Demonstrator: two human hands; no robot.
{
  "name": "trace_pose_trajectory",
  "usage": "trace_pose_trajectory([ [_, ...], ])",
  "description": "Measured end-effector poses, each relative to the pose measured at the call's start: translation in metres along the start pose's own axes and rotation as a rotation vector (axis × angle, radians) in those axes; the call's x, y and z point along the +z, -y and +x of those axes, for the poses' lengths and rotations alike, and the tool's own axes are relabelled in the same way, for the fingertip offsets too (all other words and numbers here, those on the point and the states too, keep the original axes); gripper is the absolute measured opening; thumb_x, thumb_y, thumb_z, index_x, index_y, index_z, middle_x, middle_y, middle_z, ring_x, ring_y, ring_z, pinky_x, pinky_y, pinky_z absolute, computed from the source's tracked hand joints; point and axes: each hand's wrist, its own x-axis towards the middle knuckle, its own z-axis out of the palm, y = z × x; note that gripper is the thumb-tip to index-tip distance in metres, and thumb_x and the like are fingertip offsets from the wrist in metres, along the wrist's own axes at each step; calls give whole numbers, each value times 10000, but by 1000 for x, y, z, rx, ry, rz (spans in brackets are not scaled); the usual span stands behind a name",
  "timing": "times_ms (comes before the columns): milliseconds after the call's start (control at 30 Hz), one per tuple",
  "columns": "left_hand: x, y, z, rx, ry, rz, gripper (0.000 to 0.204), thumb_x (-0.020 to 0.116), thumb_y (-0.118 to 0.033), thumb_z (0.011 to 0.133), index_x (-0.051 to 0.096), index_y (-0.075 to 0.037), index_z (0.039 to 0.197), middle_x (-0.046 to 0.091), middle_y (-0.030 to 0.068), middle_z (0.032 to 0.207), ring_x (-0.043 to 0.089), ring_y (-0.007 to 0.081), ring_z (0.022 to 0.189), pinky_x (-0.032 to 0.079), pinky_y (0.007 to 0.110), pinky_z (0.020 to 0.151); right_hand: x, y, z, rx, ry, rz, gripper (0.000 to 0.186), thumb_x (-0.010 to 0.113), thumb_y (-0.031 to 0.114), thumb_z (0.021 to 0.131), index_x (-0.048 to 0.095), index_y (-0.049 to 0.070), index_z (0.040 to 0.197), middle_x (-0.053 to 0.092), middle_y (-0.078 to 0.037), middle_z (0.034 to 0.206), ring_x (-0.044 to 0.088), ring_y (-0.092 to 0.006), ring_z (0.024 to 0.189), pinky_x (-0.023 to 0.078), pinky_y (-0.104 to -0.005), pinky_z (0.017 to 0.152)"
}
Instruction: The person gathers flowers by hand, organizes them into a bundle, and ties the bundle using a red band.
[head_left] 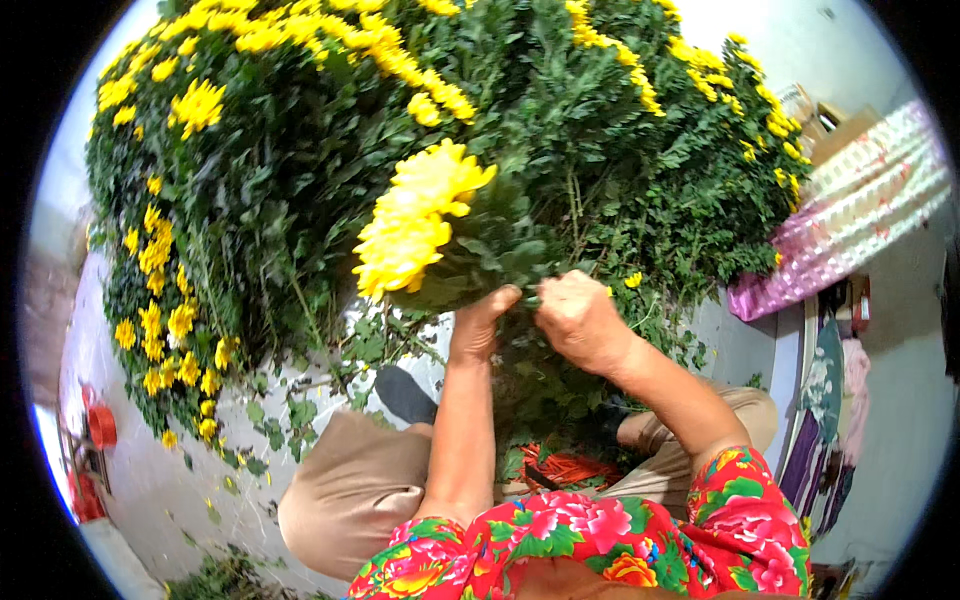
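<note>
My left hand point(480, 325) is wrapped around a bunch of chrysanthemum stems with yellow blooms point(420, 215) and dark leaves, held upright in front of me. My right hand point(578, 318) is curled closed just to the right of it, against the leafy stems; exactly what its fingers pinch is hidden. Below the bunch, between my legs, lie orange strands point(560, 470) and a dark narrow object, partly covered by leaves.
A large heap of cut yellow chrysanthemums point(270, 160) fills the upper view, with loose leaves on the pale floor point(150, 470). Pink patterned wrapping point(840, 210) and hanging cloths point(830, 400) are at the right. A red object point(100, 425) is at the left.
</note>
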Motion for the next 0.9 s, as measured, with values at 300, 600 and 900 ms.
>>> trace_pose_trajectory([
  [300, -33, -22, 34, 37, -271, -137, 263, 674, -186, 864, 670, -20, 1068, 694, 84, 1014, 678, 230, 885, 558, 400, 810, 22, -98, 57, 347, 282, 928, 398, 694, 257, 881, 615, -4, 1171, 696, -142, 1015, 686, -233, 913, 544, -360, 800],
  [600, -48, -4, 47, 43, -240, -115, 367, 686, -222, 886, 649, -3, 1178, 681, 90, 1131, 656, 228, 1006, 536, 407, 869, 103, -234, 135, 1396, -308, 232, 632, 768, 509, 745, 605, -8, 1070, 668, -217, 1062, 649, -387, 974, 522, -455, 855],
  [900, -57, -6, 49, -108, -37, -320, 336, 653, -166, 851, 653, 19, 1132, 700, 148, 1076, 691, 298, 924, 570, 458, 826, 29, -243, 68, 957, -1020, 891, 249, 751, 187, 744, 547, 58, 684, 586, -53, 739, 533, -185, 730, 437, -364, 753],
])
